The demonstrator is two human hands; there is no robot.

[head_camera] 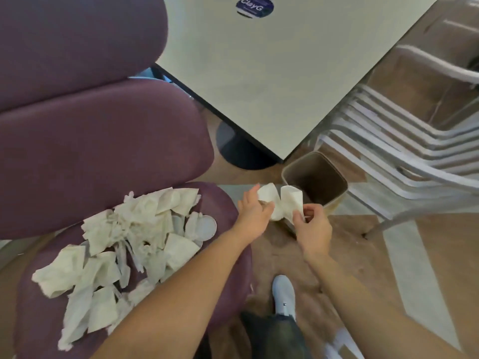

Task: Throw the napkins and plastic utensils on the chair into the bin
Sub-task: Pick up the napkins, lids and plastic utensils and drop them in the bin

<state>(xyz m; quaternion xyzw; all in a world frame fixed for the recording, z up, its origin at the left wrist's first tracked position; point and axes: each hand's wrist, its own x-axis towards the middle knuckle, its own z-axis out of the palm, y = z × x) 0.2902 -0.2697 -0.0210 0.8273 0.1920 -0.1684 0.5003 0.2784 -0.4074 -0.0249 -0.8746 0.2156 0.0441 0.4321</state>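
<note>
Head view: both my hands pinch one crumpled napkin (281, 202) above the near rim of the bin (334, 177), left hand (255, 209) on its left side, right hand (312, 225) on its right. More napkins (108, 244) (white plastic utensils (201, 228) among them) lie on the purple chair (220, 203) to the left.

The chair (108, 141) was covered in matt purple cloth with a soft, slightly napped look. The napkins (124, 244) were thin, crumpled off-white paper, and the utensils (199, 226) among them looked like pale, smooth plastic. The bin (334, 187) had smooth, dull beige plastic walls. The table (285, 73) showed a flat, matt pale top. The stacked chairs (404, 151) looked like glossy pale plastic. The floor (285, 244) was mottled brown.
</note>
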